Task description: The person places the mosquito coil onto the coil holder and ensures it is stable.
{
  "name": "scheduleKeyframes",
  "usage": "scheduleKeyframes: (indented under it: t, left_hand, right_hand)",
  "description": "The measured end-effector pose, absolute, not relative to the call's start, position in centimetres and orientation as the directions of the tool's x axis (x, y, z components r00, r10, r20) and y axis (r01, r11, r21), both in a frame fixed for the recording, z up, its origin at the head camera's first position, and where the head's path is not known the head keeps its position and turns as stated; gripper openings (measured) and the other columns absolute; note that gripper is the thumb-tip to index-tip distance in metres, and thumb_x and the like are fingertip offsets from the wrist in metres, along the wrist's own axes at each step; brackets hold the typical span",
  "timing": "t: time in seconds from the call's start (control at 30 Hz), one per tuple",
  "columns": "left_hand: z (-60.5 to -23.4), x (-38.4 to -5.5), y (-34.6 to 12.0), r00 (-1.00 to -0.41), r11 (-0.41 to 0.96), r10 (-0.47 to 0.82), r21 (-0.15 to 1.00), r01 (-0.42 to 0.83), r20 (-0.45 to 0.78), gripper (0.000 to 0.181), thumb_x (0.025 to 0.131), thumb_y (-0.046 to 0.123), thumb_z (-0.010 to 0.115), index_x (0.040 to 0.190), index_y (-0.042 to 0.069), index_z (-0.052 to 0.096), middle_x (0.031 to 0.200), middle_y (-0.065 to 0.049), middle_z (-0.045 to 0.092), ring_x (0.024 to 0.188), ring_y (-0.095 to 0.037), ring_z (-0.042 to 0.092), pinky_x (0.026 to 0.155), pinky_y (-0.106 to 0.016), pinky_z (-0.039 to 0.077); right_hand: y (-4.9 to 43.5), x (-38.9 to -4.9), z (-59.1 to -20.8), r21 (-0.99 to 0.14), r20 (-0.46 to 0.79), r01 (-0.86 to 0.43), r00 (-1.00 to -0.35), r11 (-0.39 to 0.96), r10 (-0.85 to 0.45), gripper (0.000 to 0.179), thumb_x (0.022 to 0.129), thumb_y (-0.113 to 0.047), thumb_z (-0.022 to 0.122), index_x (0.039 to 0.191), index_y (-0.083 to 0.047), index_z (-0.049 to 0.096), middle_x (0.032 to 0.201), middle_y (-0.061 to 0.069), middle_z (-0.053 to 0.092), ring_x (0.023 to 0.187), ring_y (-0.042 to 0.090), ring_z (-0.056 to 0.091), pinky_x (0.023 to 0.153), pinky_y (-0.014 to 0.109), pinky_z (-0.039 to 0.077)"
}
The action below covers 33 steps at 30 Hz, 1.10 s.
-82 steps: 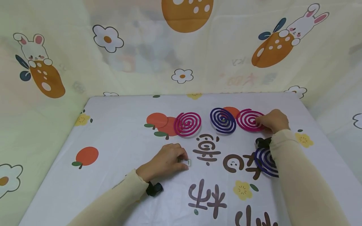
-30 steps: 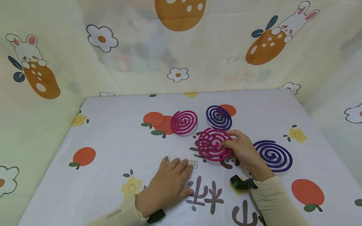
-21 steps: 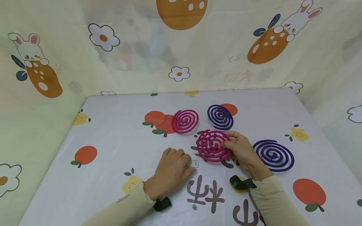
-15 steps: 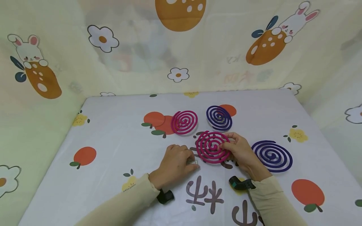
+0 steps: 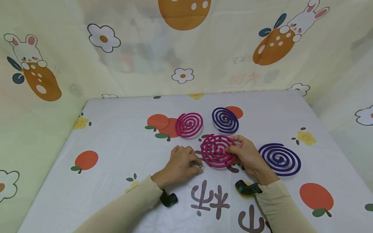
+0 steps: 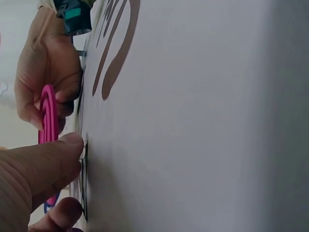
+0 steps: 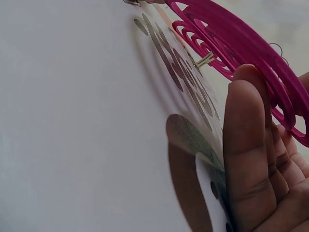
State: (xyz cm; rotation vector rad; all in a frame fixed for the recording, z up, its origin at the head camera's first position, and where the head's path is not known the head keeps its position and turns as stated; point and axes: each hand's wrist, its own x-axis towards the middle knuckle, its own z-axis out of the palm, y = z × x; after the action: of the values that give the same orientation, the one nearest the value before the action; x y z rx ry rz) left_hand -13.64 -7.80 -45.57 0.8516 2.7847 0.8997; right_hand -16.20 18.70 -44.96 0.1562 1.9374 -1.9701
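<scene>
A pink spiral mosquito coil (image 5: 218, 150) hangs just above the table, pinched at its right side by my right hand (image 5: 250, 158). Seen edge-on in the left wrist view, that coil (image 6: 48, 113) stands between the right thumb and fingers. Close to its lower left, my left hand (image 5: 181, 164) has curled fingers and thumb around a small, flat metal coil stand (image 5: 201, 166). In the left wrist view the stand (image 6: 85, 181) shows as a thin edge at the fingertips. The fingers hide most of it.
Behind lie another pink coil (image 5: 188, 125) and a dark purple coil (image 5: 225, 120), both slightly tilted. A second purple coil (image 5: 279, 160) lies to the right of the right hand. A printed cloth (image 5: 125, 129) covers the table, and a patterned curtain (image 5: 145, 74) hangs behind.
My right hand has picked the pink coil up from the far right and brought it to the middle. The left hand spread out, then closed around the metal stand, which now shows less.
</scene>
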Motion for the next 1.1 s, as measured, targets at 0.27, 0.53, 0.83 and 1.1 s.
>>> scheduleKeyframes:
  t: [0.27,0.53,0.83,1.1]
  left_hand:
    - [-45.69,-13.87,-8.24,-0.815,0.610,0.566,0.603,0.514,0.123,0.004,0.084,0.017,0.088,0.088,0.018,0.085,0.095,0.001,0.060,0.098,-0.021,0.051,0.111,-0.064,0.026]
    - [-45.56,-14.09,-8.40,-0.797,0.615,0.598,0.585,0.528,0.090,0.006,0.087,0.013,0.083,0.088,0.019,0.084,0.115,-0.004,0.062,0.110,-0.028,0.047,0.113,-0.063,0.022]
    - [-45.25,-14.19,-8.59,-0.803,0.640,0.594,0.574,0.511,0.052,0.006,0.089,0.015,0.082,0.093,0.020,0.084,0.131,-0.009,0.062,0.126,-0.034,0.047,0.118,-0.071,0.016]
    - [-45.21,-13.41,-7.81,-0.870,0.703,0.491,0.564,0.433,0.055,0.018,0.081,0.031,0.091,0.089,0.019,0.079,0.081,0.010,0.062,0.085,-0.012,0.054,0.094,-0.046,0.038]
  right_hand:
    - [18.68,-16.23,-44.95,-0.940,-0.338,0.340,-0.923,0.019,-0.187,0.041,0.095,0.001,0.063,0.130,0.003,0.043,0.085,-0.001,0.076,0.073,0.008,0.071,0.063,0.025,0.060]
    - [18.64,-16.17,-45.01,-0.943,-0.331,0.332,-0.924,0.026,-0.194,0.041,0.095,0.001,0.063,0.130,0.003,0.043,0.084,-0.002,0.076,0.073,0.007,0.070,0.062,0.025,0.060]
    - [18.66,-16.10,-45.23,-0.945,-0.323,0.327,-0.926,0.014,-0.194,0.040,0.094,0.003,0.062,0.129,0.004,0.042,0.083,-0.002,0.076,0.073,0.007,0.071,0.063,0.025,0.060]
    - [18.66,-16.17,-45.06,-0.944,-0.330,0.329,-0.925,0.041,-0.190,0.043,0.095,0.001,0.063,0.132,0.004,0.042,0.084,-0.001,0.075,0.072,0.007,0.070,0.060,0.024,0.058]
